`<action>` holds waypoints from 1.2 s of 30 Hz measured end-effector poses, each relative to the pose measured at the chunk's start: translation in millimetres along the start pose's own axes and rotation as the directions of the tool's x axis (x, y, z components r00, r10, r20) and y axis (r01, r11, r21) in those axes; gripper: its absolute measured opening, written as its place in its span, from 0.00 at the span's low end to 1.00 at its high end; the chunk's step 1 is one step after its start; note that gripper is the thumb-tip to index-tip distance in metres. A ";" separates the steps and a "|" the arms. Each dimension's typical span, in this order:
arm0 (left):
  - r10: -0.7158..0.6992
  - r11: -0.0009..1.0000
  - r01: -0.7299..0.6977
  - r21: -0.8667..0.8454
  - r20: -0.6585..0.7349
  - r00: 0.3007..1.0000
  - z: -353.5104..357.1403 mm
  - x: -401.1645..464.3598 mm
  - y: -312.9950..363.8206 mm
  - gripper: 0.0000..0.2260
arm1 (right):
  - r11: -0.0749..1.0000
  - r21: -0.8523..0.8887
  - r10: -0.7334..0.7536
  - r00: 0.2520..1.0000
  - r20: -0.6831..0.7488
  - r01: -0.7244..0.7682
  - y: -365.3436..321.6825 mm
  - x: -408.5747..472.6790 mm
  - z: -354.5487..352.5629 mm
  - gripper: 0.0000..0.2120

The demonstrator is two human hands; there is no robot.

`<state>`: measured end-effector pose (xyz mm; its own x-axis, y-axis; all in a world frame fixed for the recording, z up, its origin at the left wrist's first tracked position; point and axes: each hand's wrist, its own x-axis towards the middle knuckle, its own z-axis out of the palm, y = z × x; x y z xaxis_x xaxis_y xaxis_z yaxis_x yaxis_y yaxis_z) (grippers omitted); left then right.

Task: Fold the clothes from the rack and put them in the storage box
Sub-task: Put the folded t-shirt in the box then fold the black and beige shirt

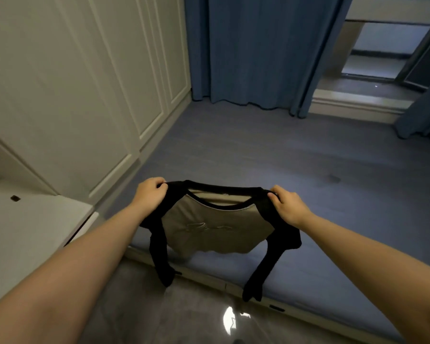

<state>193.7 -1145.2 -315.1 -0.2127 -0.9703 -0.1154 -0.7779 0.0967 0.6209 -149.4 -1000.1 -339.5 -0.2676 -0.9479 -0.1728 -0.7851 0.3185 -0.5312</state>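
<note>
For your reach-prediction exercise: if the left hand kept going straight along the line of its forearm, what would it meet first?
Probably the blue mattress surface; past the left hand and its grip on the shirt, nothing else shows before the blue curtain, though depth is unclear.

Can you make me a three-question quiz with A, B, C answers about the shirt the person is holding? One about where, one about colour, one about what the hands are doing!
1. Where is the shirt?
A. Held up in the air over the bed edge
B. Folded in a box
C. Hanging on a rack

2. What colour are its sleeves?
A. White
B. Black
C. Red

3. What are the hands doing?
A. Both pinch the shoulders
B. Only one holds it
C. Both hang open

Answers:
1 A, it hangs above the blue bed.
2 B, black sleeves dangle beside the tan body.
3 A, left hand and right hand each have a grip on a shoulder.
</note>
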 end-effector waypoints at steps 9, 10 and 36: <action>0.006 0.998 0.000 -0.056 0.115 0.993 27.6 111.2 3.5 0.10 | 0.988 -0.003 0.156 0.988 0.004 -0.156 3.7 56.3 6.9 0.12; 0.025 0.998 -0.018 -0.052 0.144 0.989 30.5 130.3 4.8 0.10 | 0.982 0.000 0.191 0.981 -0.007 -0.191 4.1 65.0 8.2 0.12; 0.139 0.989 -0.145 0.004 0.260 0.956 193.7 373.1 17.8 0.10 | 0.823 0.122 0.565 0.819 -0.095 -0.554 105.2 281.0 50.1 0.14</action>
<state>-14.0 -1462.5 -497.3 -0.4646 -0.8563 -0.2255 -0.7415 0.2369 0.6277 -279.2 -1233.3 -485.5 -0.7162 -0.5959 -0.3634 -0.4302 0.7869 -0.4425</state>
